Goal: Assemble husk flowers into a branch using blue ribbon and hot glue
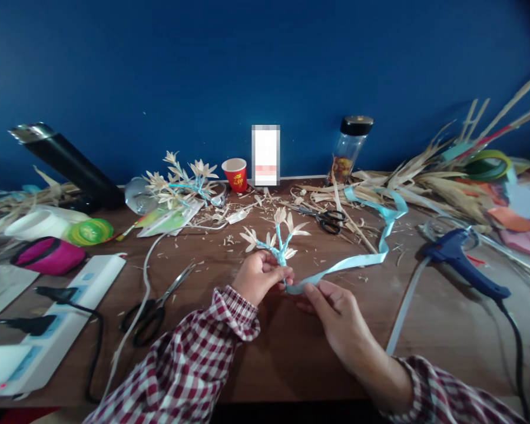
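Note:
My left hand [260,277] pinches the stem of a small spray of pale dried-husk flowers [280,232] whose branches are wrapped in light blue. Between the thumb and fingers of my right hand [342,321] is a light blue ribbon [348,262]. One end of it meets the stem just under my left fingers; the rest trails right and back over the table. My fingers hide the exact spot where ribbon and stem join. A bigger bunch of similar flowers [183,179] stands at the back left.
Black-handled scissors [152,315] lie left of my left arm, near a white power strip [70,318] and cables. Another pair of scissors [331,221] lies behind. A blue glue gun [463,259] rests at right. A red paper cup [235,175], glass jar [348,147] and husk scraps line the back.

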Available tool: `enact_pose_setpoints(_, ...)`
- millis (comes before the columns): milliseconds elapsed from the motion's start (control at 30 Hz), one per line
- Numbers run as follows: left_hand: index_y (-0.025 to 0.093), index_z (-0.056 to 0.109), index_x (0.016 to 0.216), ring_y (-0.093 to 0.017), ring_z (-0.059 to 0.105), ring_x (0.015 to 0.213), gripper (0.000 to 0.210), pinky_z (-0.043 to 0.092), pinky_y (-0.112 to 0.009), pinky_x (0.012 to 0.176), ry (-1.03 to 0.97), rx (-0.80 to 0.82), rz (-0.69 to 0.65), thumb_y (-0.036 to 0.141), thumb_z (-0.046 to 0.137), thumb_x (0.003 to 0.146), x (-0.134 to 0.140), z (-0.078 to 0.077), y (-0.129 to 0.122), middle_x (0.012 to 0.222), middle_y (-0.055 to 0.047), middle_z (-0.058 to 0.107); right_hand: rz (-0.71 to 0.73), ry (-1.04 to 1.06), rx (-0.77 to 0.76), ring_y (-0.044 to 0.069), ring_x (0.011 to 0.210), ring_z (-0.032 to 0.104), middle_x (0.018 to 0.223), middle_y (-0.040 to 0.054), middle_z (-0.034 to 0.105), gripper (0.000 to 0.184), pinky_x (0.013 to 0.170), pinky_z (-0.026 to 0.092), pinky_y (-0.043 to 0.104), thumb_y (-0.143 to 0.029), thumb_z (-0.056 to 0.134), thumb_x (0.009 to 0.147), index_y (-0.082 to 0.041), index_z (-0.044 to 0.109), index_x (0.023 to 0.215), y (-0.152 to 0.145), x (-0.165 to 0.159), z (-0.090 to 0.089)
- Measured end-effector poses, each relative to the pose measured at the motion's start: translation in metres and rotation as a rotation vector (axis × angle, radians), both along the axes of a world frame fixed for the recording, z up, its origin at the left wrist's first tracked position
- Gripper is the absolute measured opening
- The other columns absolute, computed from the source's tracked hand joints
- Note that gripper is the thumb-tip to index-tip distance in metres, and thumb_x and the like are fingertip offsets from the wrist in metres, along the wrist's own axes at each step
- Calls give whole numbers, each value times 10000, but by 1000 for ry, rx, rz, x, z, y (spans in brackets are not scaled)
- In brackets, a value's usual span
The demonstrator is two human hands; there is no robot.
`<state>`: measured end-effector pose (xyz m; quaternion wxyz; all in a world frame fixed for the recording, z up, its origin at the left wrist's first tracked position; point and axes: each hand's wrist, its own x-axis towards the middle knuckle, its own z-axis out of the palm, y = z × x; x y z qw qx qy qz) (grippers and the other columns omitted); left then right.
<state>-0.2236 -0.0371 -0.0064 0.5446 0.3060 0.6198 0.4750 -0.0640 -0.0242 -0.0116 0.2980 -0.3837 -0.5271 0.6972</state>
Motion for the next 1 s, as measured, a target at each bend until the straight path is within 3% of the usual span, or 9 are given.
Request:
enact_pose_setpoints(233, 133, 522, 803, -117, 662, 697, 311, 485, -181, 597, -276, -70, -45, 188, 770, 623, -10, 4, -2, 750, -60, 706, -35, 57, -9, 212, 777, 652, 837, 52, 712, 286, 746, 520, 336, -450, 580, 800, -186, 683, 838, 0, 0, -2)
enact_pose_setpoints(500, 142, 511, 745, -114, 648, 593, 303, 469, -175, 519, -124, -55, -5, 224, 773, 616, -6, 2, -2, 645, -52, 698, -29, 23, 59, 184, 735, 614, 762, 37, 673, 248, 738, 514, 320, -414, 565, 822, -184, 652, 791, 0, 5, -9)
enact_pose_setpoints(800, 158, 485, 716, -132, 651, 547, 374, 494, -196, 509, -189, -14, 116, 163, 813, 536, -4, -12, 0, 570, -10, 669, -36, -19, 117, 161, 661, 557, 677, 21, 607, 237, 652, 479, 286, -386, 548, 835, -192, 614, 716, -3, 6, -12)
enact_pose_setpoints(1000, 187, 436, 696, -113, 600, 486, 438, 489, -216, 491, -68, 47, 213, 205, 822, 491, 7, -6, -1, 532, 29, 637, -44, -89, 203, 168, 685, 562, 714, 27, 614, 230, 672, 483, 294, -385, 533, 843, -195, 642, 776, -4, 5, -14)
